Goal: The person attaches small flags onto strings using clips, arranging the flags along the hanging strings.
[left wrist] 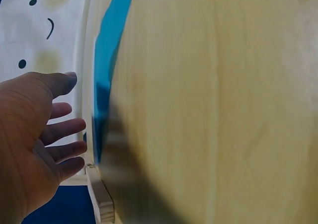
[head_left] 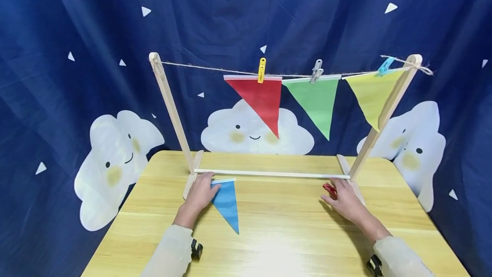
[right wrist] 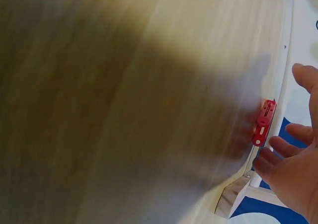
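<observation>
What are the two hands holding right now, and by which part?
Nothing is held. The left hand rests open on the blue triangular flag's top corner; the right hand lies open beside the red plastic clothespin.

Glossy wood table; red plastic peg.

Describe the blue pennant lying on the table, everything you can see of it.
The blue pennant is a flat triangle of thin, paper-like or fabric-like sheet with a narrow white band along its top edge. It lies flat on the wooden table, just in front of the wooden rack's bottom rail, near its left foot. Its point aims toward the person. The left hand rests open on its upper left corner. It is not clipped to the string.
</observation>
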The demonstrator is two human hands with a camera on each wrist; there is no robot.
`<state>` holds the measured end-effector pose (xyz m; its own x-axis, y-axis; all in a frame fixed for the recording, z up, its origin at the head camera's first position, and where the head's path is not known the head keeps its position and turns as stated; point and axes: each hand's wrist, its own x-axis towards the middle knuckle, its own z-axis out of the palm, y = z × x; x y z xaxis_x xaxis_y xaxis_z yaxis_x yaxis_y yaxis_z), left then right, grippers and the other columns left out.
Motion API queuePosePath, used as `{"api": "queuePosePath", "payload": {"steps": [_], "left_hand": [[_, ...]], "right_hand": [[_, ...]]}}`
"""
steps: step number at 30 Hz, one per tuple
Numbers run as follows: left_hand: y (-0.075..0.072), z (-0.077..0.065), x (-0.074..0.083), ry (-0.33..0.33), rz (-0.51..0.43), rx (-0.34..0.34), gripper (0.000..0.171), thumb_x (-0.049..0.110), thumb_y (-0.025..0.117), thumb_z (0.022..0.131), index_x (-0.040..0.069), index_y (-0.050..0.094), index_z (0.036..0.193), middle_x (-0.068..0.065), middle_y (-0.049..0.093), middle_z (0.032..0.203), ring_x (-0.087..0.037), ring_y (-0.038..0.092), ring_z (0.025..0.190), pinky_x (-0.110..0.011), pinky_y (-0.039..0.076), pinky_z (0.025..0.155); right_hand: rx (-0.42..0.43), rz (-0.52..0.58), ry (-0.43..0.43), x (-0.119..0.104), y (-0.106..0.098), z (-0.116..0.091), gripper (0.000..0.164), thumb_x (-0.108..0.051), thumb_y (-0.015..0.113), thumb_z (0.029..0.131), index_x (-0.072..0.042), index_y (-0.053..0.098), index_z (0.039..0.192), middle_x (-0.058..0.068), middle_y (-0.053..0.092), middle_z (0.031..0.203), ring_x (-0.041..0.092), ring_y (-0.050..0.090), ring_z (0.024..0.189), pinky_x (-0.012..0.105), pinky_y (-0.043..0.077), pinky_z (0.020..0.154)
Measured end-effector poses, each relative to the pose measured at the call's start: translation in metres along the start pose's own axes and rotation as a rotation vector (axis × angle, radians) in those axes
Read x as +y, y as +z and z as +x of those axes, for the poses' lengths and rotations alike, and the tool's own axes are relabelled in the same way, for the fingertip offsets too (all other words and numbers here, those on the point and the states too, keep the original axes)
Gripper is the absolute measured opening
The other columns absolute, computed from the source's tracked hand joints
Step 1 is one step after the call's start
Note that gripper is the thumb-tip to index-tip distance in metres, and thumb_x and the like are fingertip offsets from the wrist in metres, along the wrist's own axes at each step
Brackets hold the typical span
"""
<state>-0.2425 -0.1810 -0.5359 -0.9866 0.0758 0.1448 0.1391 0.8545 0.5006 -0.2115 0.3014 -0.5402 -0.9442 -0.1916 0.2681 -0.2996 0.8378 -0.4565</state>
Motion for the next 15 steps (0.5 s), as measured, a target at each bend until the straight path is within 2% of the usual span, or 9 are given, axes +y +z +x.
{"api": "queuePosePath", "payload": {"steps": [4, 10, 15], "left_hand": [[0.001, 0.001, -0.005, -0.006, 0.021, -0.005, 0.049, 0.021, 0.076, 0.095, -0.004, 0.062, 0.135, -0.025, 0.064, 0.135, -0.043, 0.058, 0.13, -0.055, 0.048, 0.109], [0.003, 0.003, -0.013, -0.028, 0.023, -0.006, 0.049, 0.018, 0.077, 0.094, -0.004, 0.061, 0.134, -0.024, 0.065, 0.132, -0.042, 0.058, 0.129, -0.054, 0.047, 0.11], [0.002, 0.004, -0.015, -0.031, -0.001, 0.009, 0.044, 0.012, 0.077, 0.092, -0.005, 0.063, 0.13, -0.023, 0.068, 0.123, -0.04, 0.063, 0.12, -0.054, 0.05, 0.105]], "right_hand": [[-0.023, -0.008, 0.016, 0.002, 0.0, 0.0, 0.073, -0.016, 0.084, 0.085, 0.011, 0.048, 0.142, 0.038, 0.05, 0.14, 0.056, 0.049, 0.13, 0.066, 0.041, 0.107], [-0.05, -0.009, 0.036, 0.005, 0.0, -0.003, 0.073, -0.014, 0.083, 0.086, 0.013, 0.047, 0.142, 0.04, 0.05, 0.138, 0.059, 0.051, 0.125, 0.067, 0.044, 0.104], [-0.048, -0.045, 0.046, 0.008, -0.002, -0.005, 0.061, -0.012, 0.083, 0.085, 0.016, 0.055, 0.131, 0.039, 0.058, 0.126, 0.057, 0.055, 0.115, 0.066, 0.046, 0.098]]}}
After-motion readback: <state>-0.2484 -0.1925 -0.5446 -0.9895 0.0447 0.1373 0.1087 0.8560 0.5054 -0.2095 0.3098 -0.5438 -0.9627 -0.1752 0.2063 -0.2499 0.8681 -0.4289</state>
